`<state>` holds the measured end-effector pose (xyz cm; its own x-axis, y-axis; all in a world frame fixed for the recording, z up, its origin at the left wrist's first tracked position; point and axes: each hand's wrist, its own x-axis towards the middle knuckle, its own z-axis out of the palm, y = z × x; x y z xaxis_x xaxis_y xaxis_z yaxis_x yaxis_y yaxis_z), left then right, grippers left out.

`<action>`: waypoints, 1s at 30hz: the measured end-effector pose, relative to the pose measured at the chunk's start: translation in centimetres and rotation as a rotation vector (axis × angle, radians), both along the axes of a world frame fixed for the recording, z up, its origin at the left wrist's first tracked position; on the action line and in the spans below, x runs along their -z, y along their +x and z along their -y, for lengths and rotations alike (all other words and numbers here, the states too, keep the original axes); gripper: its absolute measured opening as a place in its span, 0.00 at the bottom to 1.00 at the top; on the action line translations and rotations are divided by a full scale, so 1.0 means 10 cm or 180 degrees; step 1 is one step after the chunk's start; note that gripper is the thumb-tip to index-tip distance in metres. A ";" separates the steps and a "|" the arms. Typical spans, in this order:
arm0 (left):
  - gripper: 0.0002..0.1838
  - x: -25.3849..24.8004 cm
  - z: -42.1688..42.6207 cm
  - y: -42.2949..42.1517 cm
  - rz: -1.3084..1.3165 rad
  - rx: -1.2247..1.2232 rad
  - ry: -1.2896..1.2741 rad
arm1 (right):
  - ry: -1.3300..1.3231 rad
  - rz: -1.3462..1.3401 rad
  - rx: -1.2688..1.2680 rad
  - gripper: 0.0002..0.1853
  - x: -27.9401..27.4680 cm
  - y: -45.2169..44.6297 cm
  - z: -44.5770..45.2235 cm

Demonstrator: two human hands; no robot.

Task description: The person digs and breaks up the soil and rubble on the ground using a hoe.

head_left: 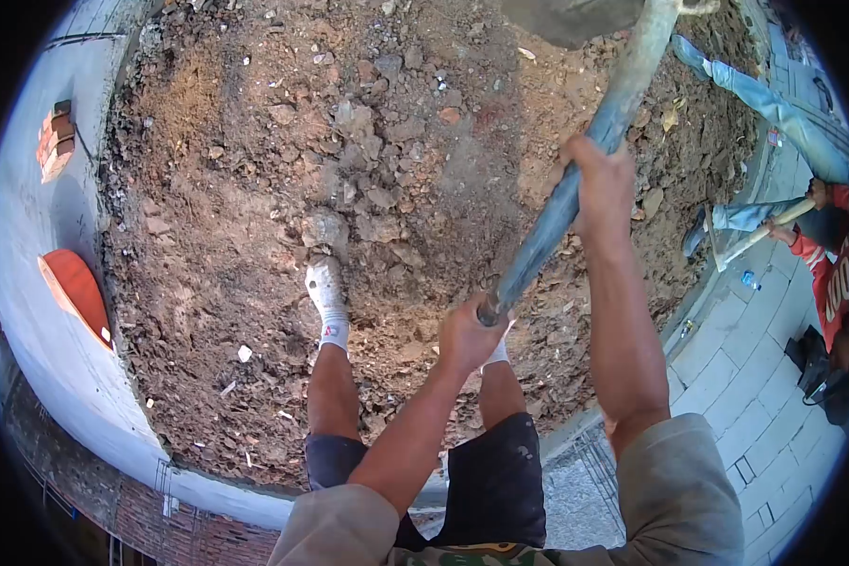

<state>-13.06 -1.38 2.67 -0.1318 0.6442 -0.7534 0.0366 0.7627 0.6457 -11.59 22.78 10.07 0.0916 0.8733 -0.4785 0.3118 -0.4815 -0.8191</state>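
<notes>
Both my hands are wrapped round the long wooden handle of a hoe, which slants up to the right across my view. My left hand is closed at the butt end, near my body. Farther up the handle, my right hand is closed round it. A broad grey blade shows at the top edge, partly cut off by the frame. Under the hoe lies broken brown soil with stones and rubble. My left foot, in a whitish sock, stands on this soil; the handle and left hand partly hide the other foot.
At right, another person in a red top and jeans holds a pale tool handle. A block wall borders the soil there. On the left ledge sit bricks and an orange rounded object.
</notes>
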 end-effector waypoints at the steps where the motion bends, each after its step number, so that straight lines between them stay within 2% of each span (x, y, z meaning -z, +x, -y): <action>1: 0.15 0.18 -0.45 -0.24 0.0213 -0.0045 -0.0040 | 0.0223 -0.0121 -0.0064 0.07 0.16 -0.09 -0.36; 3: 0.17 0.47 -0.95 -0.62 -0.0075 -0.0106 0.0274 | 0.0556 -0.0319 -0.0029 0.04 0.51 -0.35 -0.82; 5: 0.17 0.58 -0.62 -0.73 0.0217 0.0011 -0.0450 | 0.0051 -0.0300 -0.0008 0.05 1.11 -0.42 -0.71; 6: 0.18 0.54 -0.40 -0.72 0.0359 0.0062 -0.0819 | -0.0404 -0.0072 -0.0066 0.07 1.45 -0.39 -0.34; 7: 0.19 0.40 0.17 -0.44 0.0603 -0.0260 -0.1320 | -0.0971 0.0228 -0.0293 0.07 1.76 -0.27 0.22; 8: 0.19 0.12 0.74 -0.10 0.0530 -0.0755 -0.1385 | -0.1299 0.0425 -0.0291 0.07 1.82 -0.17 0.81; 10: 0.19 -0.64 1.33 0.27 0.0415 -0.0696 -0.1721 | -0.1848 0.0600 -0.0372 0.07 1.34 0.07 1.60; 11: 0.22 -1.00 1.63 0.47 0.0891 -0.0981 -0.2287 | -0.2198 0.0807 -0.0652 0.08 1.02 0.15 1.92; 12: 0.22 -1.15 1.93 0.59 0.1227 -0.0514 -0.2734 | -0.1836 0.0829 -0.0773 0.09 1.05 0.33 2.22; 13: 0.21 -1.19 2.20 0.69 0.1206 -0.0605 -0.2267 | -0.1472 0.0863 -0.0895 0.10 1.08 0.51 2.52; 14: 0.21 -0.93 2.05 0.63 0.0999 -0.0619 -0.1974 | -0.1131 0.0641 -0.0845 0.10 1.01 0.42 2.45; 16: 0.22 -0.89 1.93 0.49 0.0723 -0.0576 -0.1742 | -0.1194 0.0547 -0.0573 0.09 0.61 0.20 2.10; 17: 0.22 -0.76 1.67 0.34 0.0788 -0.0671 -0.1543 | -0.1410 0.0619 -0.0351 0.09 0.50 -0.05 1.55; 18: 0.22 -0.38 1.21 0.13 0.0807 -0.0784 -0.1230 | -0.1188 0.0251 -0.0221 0.10 0.47 -0.27 1.11; 19: 0.20 -0.02 0.86 -0.04 0.0541 -0.0578 -0.0956 | -0.0824 0.0052 -0.0166 0.11 0.48 -0.51 0.68; 21: 0.18 0.55 -0.04 -0.58 0.0157 -0.0372 -0.0462 | -0.0395 -0.0255 -0.0299 0.09 0.83 -0.78 -0.14; 22: 0.18 0.54 -0.51 -0.99 -0.0088 -0.0310 -0.0430 | -0.0334 -0.0780 -0.0347 0.08 1.04 -0.90 -0.50; 23: 0.20 0.70 -0.73 -1.20 -0.0816 -0.0058 -0.0492 | -0.0414 -0.1107 -0.0169 0.07 1.24 -1.05 -0.79; 24: 0.20 0.63 -0.91 -1.44 -0.1289 0.0072 -0.0454 | -0.0581 -0.1416 -0.0032 0.07 1.49 -1.17 -1.02; 25: 0.19 0.55 -0.95 -1.63 -0.1771 0.0235 -0.0446 | -0.0780 -0.1737 0.0137 0.07 1.69 -1.25 -1.06; 29: 0.19 0.76 -0.25 -1.74 -0.1930 0.0867 -0.1257 | -0.1754 -0.1592 0.0505 0.07 2.65 -1.27 -0.09; 30: 0.19 0.76 0.03 -1.65 -0.1843 0.1128 -0.1513 | -0.1869 -0.1511 0.0557 0.07 2.65 -1.23 0.26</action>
